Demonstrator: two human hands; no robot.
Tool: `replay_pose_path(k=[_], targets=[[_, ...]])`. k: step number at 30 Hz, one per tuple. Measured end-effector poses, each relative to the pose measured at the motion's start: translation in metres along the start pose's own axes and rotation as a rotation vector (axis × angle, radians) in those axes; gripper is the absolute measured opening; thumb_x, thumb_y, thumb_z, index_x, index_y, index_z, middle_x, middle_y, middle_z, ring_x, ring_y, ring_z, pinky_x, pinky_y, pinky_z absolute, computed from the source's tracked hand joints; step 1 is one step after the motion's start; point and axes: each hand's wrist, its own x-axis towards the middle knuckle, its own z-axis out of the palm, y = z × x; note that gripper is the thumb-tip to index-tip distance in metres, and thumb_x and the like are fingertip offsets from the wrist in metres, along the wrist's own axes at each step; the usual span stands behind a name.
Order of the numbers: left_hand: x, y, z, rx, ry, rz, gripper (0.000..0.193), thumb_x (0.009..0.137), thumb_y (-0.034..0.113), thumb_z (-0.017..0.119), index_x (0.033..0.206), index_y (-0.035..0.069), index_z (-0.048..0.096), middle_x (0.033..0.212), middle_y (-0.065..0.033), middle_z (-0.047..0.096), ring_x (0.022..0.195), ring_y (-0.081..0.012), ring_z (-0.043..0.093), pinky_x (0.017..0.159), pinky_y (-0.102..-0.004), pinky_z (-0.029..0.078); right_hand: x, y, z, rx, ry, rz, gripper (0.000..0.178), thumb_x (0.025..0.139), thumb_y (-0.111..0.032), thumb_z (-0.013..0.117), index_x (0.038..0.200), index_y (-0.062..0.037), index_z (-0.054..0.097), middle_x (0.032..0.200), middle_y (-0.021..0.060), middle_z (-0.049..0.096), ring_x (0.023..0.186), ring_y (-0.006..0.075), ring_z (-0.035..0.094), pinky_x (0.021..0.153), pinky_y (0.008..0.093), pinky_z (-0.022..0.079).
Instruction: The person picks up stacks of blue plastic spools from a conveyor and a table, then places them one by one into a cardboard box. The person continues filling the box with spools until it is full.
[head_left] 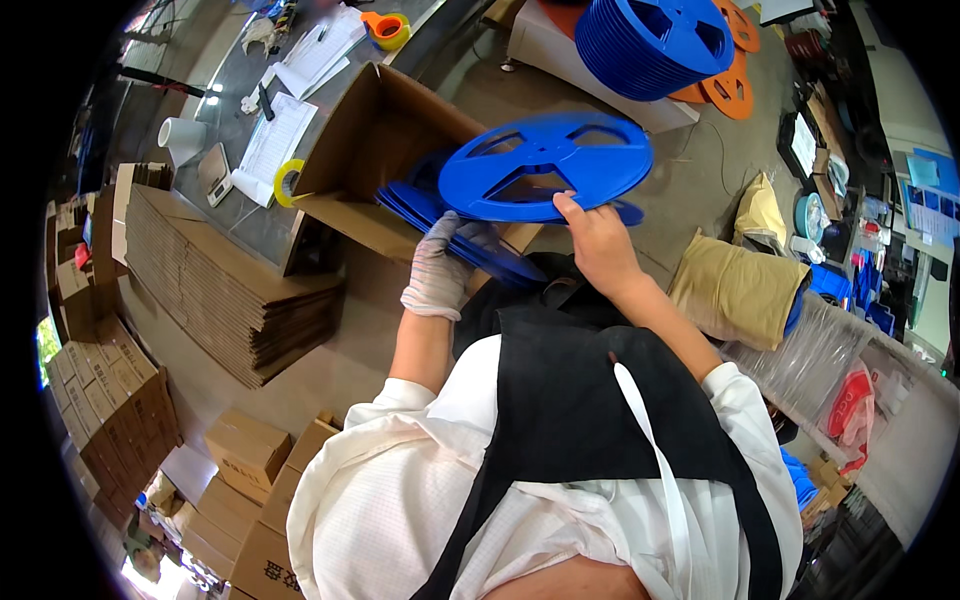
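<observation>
My bare right hand (603, 245) pinches the near rim of a blue plastic reel (545, 155) with several cut-out windows, its far edge slightly blurred. Lower and to the left, my left hand (440, 270), in a striped knit glove, is closed on the edge of more blue reels (508, 266), tilted in front of my apron. Their exact number is hidden by the upper reel and the hand. Right behind them stands an open cardboard box (345, 140), tipped toward me at an angle, with the reels overlapping its near opening. The box's inside is partly covered by the reels.
A tall stack of blue reels (650, 50) stands on a white surface at the far right, with orange reels (735, 85) beside it. Flattened cartons (220, 270) lean at left, below a grey table (215, 125) with papers and tape. A wrapped tan bundle (740, 290) sits at right.
</observation>
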Motion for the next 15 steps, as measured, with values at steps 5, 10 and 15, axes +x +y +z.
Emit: replay_pose_path(k=[5,10,15], targets=[[-0.002,-0.004,0.007,0.193,0.225,0.081,0.010,0.088,0.012,0.060,0.095,0.006,0.055,0.076,-0.0050,0.056,0.068,-0.0175,0.053,0.068,-0.0333,0.047,0.003,0.000,-0.014,-0.147,-0.048,-0.198,0.038,0.079,-0.004,0.058,0.117,-0.0055,0.054,0.098,0.0162,0.062,0.100,0.0333,0.059,0.088,0.0425,0.046],[0.008,-0.002,-0.003,0.165,0.390,0.090,0.028,0.086,0.011,0.065,0.111,0.003,0.054,0.099,-0.0095,0.062,0.088,-0.0238,0.060,0.082,-0.0368,0.050,0.015,0.005,-0.050,-0.146,-0.070,-0.363,0.036,0.078,-0.005,0.061,0.113,-0.0096,0.057,0.101,0.0157,0.063,0.098,0.0321,0.061,0.084,0.0402,0.050],[0.015,0.003,-0.010,0.096,0.217,-0.025,0.049,0.083,0.010,0.067,0.127,0.001,0.047,0.121,-0.0161,0.057,0.108,-0.0301,0.057,0.098,-0.0434,0.045,0.015,0.005,-0.063,-0.144,-0.059,-0.487,0.039,0.078,-0.004,0.061,0.116,-0.0118,0.054,0.102,0.0159,0.062,0.095,0.0318,0.061,0.080,0.0390,0.052]])
